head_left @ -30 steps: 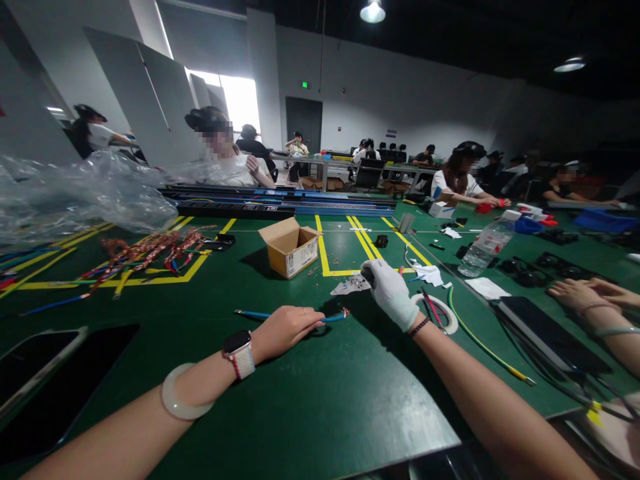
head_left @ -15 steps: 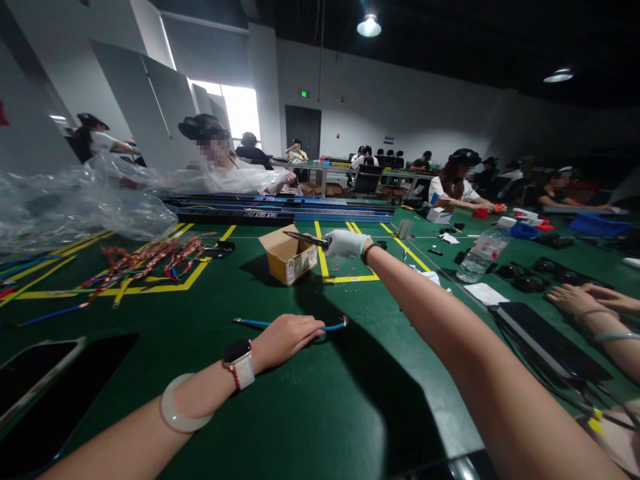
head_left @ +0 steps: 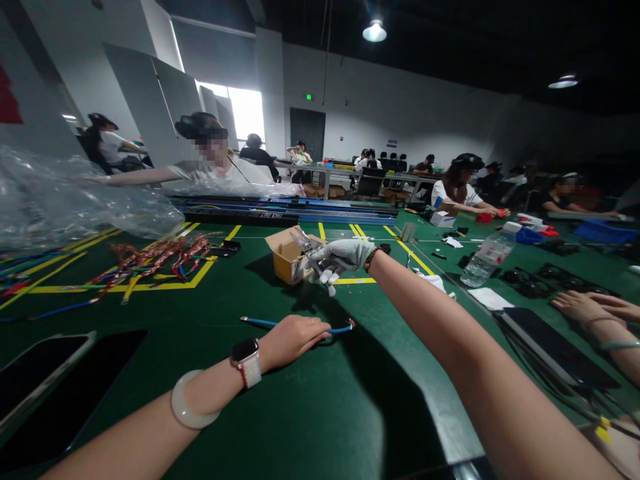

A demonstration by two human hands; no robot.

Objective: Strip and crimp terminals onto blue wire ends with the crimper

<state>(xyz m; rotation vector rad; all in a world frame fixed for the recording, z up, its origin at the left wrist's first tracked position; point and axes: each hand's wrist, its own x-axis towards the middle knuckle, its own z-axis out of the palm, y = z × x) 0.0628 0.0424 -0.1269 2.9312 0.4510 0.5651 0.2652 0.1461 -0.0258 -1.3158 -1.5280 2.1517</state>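
My left hand (head_left: 295,340) rests on the green table, its fingers closed over a short blue cable (head_left: 257,323). Bare copper strands show at the cable's right end. Farther forward, my gloved right hand (head_left: 345,259) grips a pair of pliers (head_left: 304,241), held just above the table. Their jaws look parted and point left, in front of an open cardboard box (head_left: 283,260). The glove and the pliers hide part of the box's right side.
Stripped copper wires (head_left: 155,257) lie at the left, near clear plastic sheeting (head_left: 90,200). Two dark flat devices sit front left. A water bottle (head_left: 487,257), a black device (head_left: 560,347) with cables and another person's hands (head_left: 580,307) are at the right.
My right hand has turned, and the pliers now show their jaws parted and handles below. My left hand keeps its hold on the blue cable. A person across the table has stretched an arm out.
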